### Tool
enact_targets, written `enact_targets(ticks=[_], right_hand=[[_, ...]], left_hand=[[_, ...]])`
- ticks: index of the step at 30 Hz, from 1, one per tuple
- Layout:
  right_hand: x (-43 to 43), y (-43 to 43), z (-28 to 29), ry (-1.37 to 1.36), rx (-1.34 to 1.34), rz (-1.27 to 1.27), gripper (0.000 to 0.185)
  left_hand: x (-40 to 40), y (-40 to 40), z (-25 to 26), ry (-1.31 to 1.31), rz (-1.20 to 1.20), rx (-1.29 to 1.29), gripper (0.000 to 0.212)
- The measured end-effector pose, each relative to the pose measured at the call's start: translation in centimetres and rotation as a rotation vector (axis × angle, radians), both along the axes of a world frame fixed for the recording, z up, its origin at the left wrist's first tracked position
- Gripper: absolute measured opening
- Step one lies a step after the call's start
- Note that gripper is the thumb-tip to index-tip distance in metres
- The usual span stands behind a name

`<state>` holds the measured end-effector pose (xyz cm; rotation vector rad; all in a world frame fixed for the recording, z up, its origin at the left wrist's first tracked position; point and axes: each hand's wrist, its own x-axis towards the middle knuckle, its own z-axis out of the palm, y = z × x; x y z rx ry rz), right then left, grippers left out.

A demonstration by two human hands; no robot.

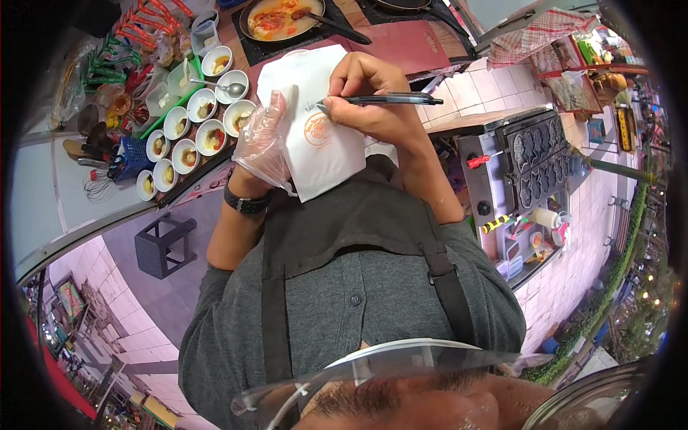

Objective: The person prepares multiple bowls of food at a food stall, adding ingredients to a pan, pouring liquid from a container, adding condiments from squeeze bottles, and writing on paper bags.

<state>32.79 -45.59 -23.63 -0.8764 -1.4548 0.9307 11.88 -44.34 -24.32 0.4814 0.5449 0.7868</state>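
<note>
A white paper bag (322,172) with an orange printed logo lies tilted in front of my apron. My left hand (263,142), in a clear plastic glove, grips the bag along its left edge with the thumb on top. In my right hand (371,97) is a dark ballpoint pen (398,99), held between thumb and fingers. Its tip is at the paper, beside a short handwritten mark just above the logo. Left of the gloved hand stand several small white bowls (211,137) holding sauces and toppings; one has a metal spoon (231,88) in it.
Beyond the bag, a frying pan (258,32) of orange broth with a wooden spoon sits on a black stove. A red cutting board (400,48) lies beside it. To the right is a fish-shaped waffle iron (537,161). A blue basket (134,156) and a whisk (99,185) stand left.
</note>
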Motion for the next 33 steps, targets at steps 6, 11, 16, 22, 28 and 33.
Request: enact_targets(ticks=[6, 11, 16, 22, 28, 33], right_hand=[[-0.7, 0.2, 0.4, 0.016, -0.065, -0.023, 0.026], [-0.2, 0.3, 0.1, -0.057, -0.019, 0.041, 0.024], [-0.3, 0.2, -0.1, -0.021, -0.029, 0.058, 0.025], [-0.5, 0.3, 0.3, 0.009, -0.046, -0.009, 0.033], [0.0, 0.6, 0.3, -0.027, 0.012, 0.033, 0.033], [-0.3, 0.6, 0.4, -0.039, -0.022, 0.011, 0.032]], left_hand=[[-0.6, 0.4, -0.8, 0.076, -0.023, 0.079, 0.059], [-0.6, 0.1, -0.5, 0.062, 0.015, 0.017, 0.060], [-0.4, -0.1, -0.3, 0.058, 0.023, 0.001, 0.061], [-1.2, 0.6, -1.3, 0.121, -0.032, 0.118, 0.056], [-0.6, 0.1, 0.0, 0.068, 0.001, 0.028, 0.054], [-0.5, 0.3, 0.1, 0.024, -0.007, 0.010, 0.057]])
